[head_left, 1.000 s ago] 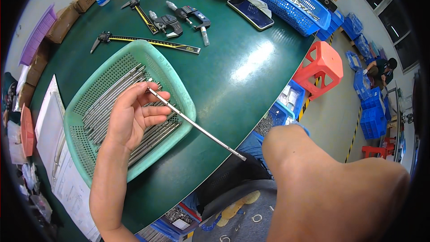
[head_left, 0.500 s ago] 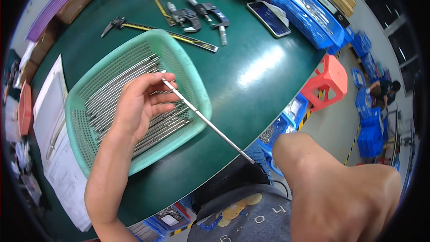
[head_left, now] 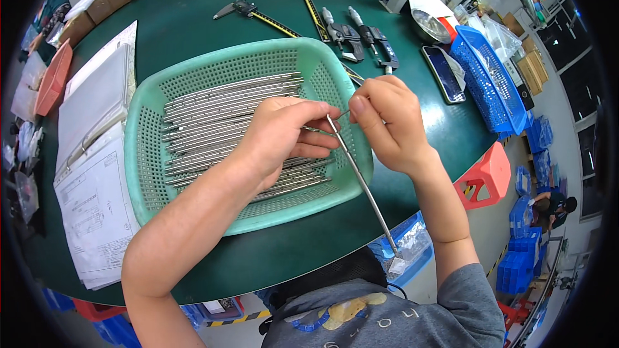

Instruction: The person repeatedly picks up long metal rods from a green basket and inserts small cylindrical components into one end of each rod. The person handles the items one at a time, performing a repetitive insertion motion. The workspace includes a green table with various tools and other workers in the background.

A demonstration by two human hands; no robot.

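My left hand (head_left: 280,132) pinches a slim metal rod (head_left: 365,183) near its upper end, between thumb and forefinger. The rod slants down toward me past the basket's right side. Close by, my right hand (head_left: 390,122) is closed around a thin pin-like tool (head_left: 344,114); its tip meets the rod's upper end, and the rest is hidden in my fist. Beneath both hands stands a green plastic basket (head_left: 134,154), perforated and rectangular. Many similar metal rods (head_left: 213,109) lie side by side in it, with small dark marks or holes along them.
Beyond the basket lie two calipers (head_left: 309,6) (head_left: 258,16) and two micrometers (head_left: 345,35) (head_left: 380,42). A phone (head_left: 443,74), a metal bowl (head_left: 431,26) and a blue basket (head_left: 487,84) are at right. Drawings (head_left: 97,212) lie left; a red stool (head_left: 487,177) stands beyond the table edge.
My right hand has come up from the lower right to the rod's upper end, now with a thin tool in it. My left hand keeps its pinch on the rod. The view has shifted.
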